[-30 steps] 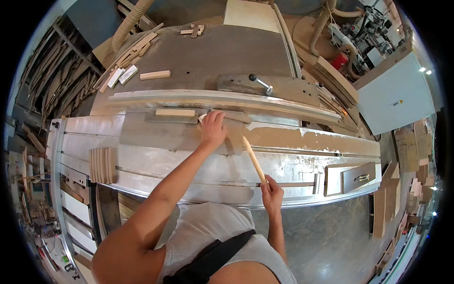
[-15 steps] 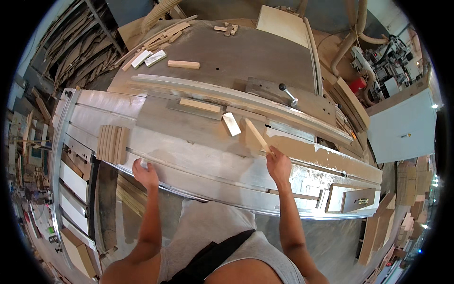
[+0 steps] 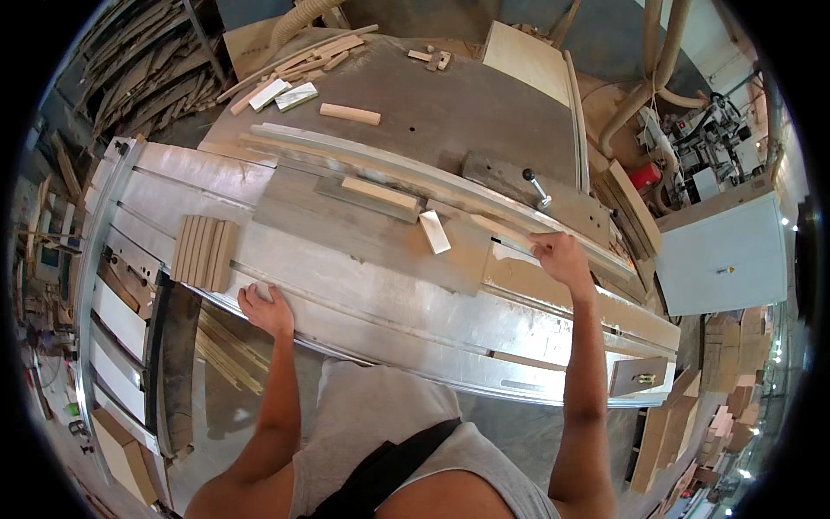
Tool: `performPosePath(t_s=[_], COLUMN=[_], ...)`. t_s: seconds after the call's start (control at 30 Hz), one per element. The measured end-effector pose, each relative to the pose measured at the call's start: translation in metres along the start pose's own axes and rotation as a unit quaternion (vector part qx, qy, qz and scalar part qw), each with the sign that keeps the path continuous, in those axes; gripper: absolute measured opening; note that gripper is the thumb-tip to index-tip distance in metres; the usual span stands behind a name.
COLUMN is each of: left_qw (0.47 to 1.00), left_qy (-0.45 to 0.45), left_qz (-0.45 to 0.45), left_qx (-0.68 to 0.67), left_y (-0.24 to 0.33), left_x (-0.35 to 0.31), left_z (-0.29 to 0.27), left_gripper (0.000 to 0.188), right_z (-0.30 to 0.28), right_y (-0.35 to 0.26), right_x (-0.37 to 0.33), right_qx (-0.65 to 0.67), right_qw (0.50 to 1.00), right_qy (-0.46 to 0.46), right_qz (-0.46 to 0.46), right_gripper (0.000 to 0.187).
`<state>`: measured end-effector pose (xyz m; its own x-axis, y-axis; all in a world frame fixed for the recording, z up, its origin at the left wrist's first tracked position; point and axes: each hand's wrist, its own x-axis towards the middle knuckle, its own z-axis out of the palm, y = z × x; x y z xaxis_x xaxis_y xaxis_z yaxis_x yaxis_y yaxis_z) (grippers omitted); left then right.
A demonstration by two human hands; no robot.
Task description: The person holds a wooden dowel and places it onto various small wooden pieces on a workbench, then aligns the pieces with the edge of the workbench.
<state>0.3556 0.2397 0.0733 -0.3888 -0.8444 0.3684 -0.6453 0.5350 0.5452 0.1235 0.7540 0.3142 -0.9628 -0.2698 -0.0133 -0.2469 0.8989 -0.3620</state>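
Note:
My right hand (image 3: 564, 259) grips one end of a pale wooden stick (image 3: 503, 230), which slants up and left beside the long fence. With its fingers spread, my left hand (image 3: 267, 311) rests at the front edge of the metal sliding table (image 3: 324, 298) and holds nothing. Just beyond it stands a row of several brown wood pieces (image 3: 204, 253). A white-faced block (image 3: 435, 232) lies left of the stick's tip. Farther left, a light wood strip (image 3: 379, 198) sits on a dark plate.
A long fence rail (image 3: 363, 163) crosses the machine, with a black-knobbed lever (image 3: 536, 187) behind it. Loose offcuts (image 3: 333, 54) and a wood strip (image 3: 350, 114) lie on the far surface. A small brown board with a metal fitting (image 3: 638, 377) is at the right end.
My right hand has moved farther away and to the right, swinging the wooden stick flatter, alongside the fence. My left hand has settled on the table edge. The whole view has shifted slightly.

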Motion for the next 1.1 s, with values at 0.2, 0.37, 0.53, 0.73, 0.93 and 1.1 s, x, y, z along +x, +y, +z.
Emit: performPosePath(t_s=[0.2, 0.37, 0.53, 0.73, 0.93, 1.1], left_qw=[0.999, 1.0, 1.0, 1.0, 1.0, 1.0], left_qy=[-0.026, -0.005, -0.016, -0.022, -0.008, -0.022], left_qz=[-0.032, -0.004, -0.006, -0.013, -0.006, -0.015], left_qx=[-0.014, -0.005, 0.015, 0.015, 0.014, 0.006], left_y=[0.011, 0.001, 0.005, 0.009, 0.01, 0.005], left_x=[0.0, -0.001, 0.0, 0.001, 0.002, 0.002], left_z=[-0.01, -0.005, -0.008, -0.009, -0.007, -0.006], left_gripper=[0.049, 0.05, 0.049, 0.047, 0.046, 0.047], right_z=[-0.031, -0.028, -0.024, -0.021, -0.012, -0.011], right_y=[-0.023, -0.036, -0.042, -0.04, -0.024, -0.023], right_x=[0.046, 0.069, 0.083, 0.101, 0.107, 0.125], right_qx=[-0.095, -0.122, -0.091, -0.103, -0.096, -0.047], right_qw=[0.99, 0.985, 0.985, 0.983, 0.983, 0.984], right_qy=[-0.103, -0.121, -0.144, -0.149, -0.153, -0.171], right_qz=[-0.008, -0.022, -0.015, -0.041, -0.037, -0.031], right_gripper=[0.028, 0.03, 0.031, 0.03, 0.03, 0.032])
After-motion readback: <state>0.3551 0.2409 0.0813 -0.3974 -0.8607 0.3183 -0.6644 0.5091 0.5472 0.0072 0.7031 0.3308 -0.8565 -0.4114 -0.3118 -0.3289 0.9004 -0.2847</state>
